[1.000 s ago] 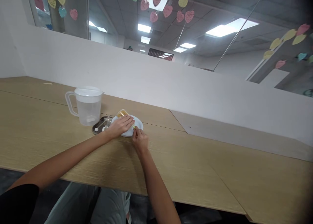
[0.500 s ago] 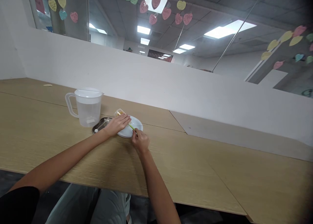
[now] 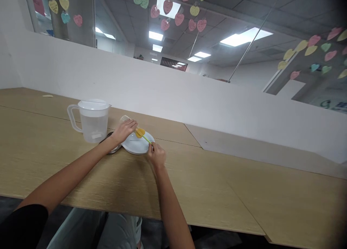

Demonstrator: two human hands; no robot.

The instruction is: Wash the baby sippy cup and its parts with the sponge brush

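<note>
The left forearm is extended from the lower left of the frame, with a black sleeve (image 3: 21, 225) at the edge, and the left hand (image 3: 124, 130) is raised just above the upper-left rim of a white plate (image 3: 137, 146). Its fingers are closed around a clear cup (image 3: 125, 118), which is held tilted on its side. The right forearm rises from the bottom of the frame, and the right hand (image 3: 157, 155) is placed at the right rim of the plate, with its thumb and fingers pinched on the thin green stem (image 3: 147, 137) of a small brush (image 3: 140, 133). The yellow head of the brush lies between the hands, just right of the left hand and above the plate; whether it enters the cup cannot be told. A metal tray (image 3: 110, 142) is mostly hidden beneath the left wrist, just left of the plate. A lidded clear pitcher (image 3: 93, 123) stands beside it, its handle towards the left. All of this sits on a light wood table (image 3: 81, 169), near its far edge and the white partition (image 3: 135, 79). A seam crosses the table behind the plate, and wood extends well to the right of the right hand, towards a grey panel (image 3: 244, 144) at the right.
</note>
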